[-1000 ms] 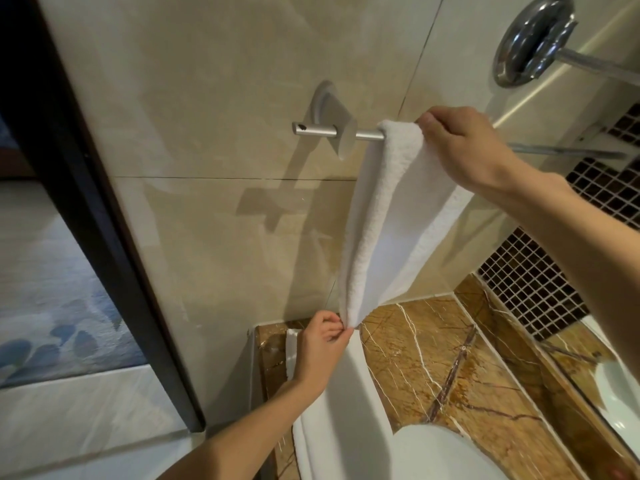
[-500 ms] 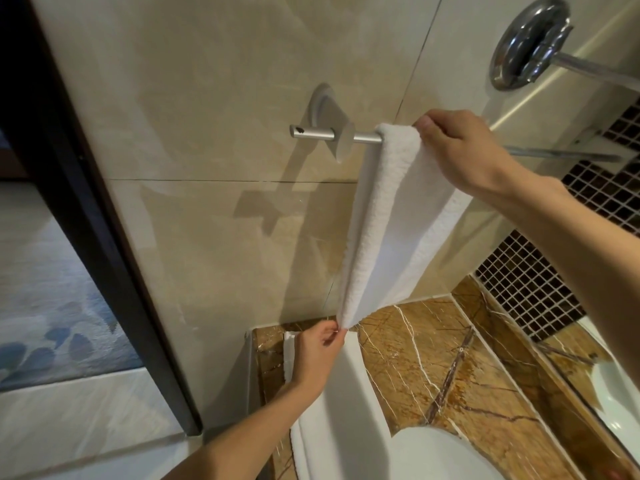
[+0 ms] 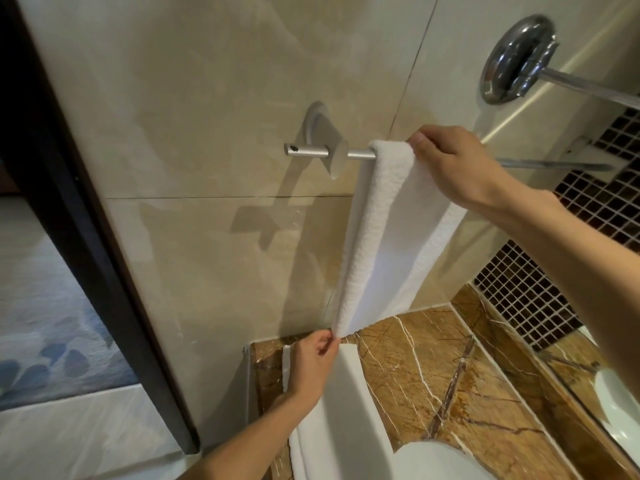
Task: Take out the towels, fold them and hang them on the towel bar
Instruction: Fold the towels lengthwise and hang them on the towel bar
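Head view: right hand (image 3: 460,168) grips soft, limp towel (image 3: 384,237) atop towel bar (image 3: 360,154); left hand (image 3: 313,365) pinches its bottom corner.

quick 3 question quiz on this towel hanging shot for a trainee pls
1. True or false: the white folded terry towel hangs over the brushed metal towel bar.
2. The right hand grips the towel: A at the bar, B at its bottom corner, C nowhere.
3. What does the left hand pinch?
Key: 1 true; 2 A; 3 the towel's bottom corner.
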### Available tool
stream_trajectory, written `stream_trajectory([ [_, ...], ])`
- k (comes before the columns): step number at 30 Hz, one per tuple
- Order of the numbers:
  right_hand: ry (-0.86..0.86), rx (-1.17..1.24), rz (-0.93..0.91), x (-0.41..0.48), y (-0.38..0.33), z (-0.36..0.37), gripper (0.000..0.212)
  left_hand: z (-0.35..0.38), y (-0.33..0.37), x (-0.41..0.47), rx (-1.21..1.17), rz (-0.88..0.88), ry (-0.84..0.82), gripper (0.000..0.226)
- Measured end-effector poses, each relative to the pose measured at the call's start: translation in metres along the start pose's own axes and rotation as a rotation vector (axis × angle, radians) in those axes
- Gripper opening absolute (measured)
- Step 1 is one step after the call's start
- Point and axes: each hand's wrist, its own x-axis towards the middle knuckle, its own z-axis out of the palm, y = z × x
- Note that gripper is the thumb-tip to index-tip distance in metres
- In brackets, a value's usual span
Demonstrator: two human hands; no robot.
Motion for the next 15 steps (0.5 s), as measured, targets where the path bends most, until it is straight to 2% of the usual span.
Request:
stream_trajectory([
  [11,0.023,0.036,0.002,-0.002,0.009,-0.003,0.035,0.009,0.0,0.018,0.1,0.047,-0.009,0.003],
  [15,0.047,0.004,-0.022,-0.003,0.017,-0.003,0.036,0.015,0.0,0.022,0.123,0.061,-0.002,0.007],
])
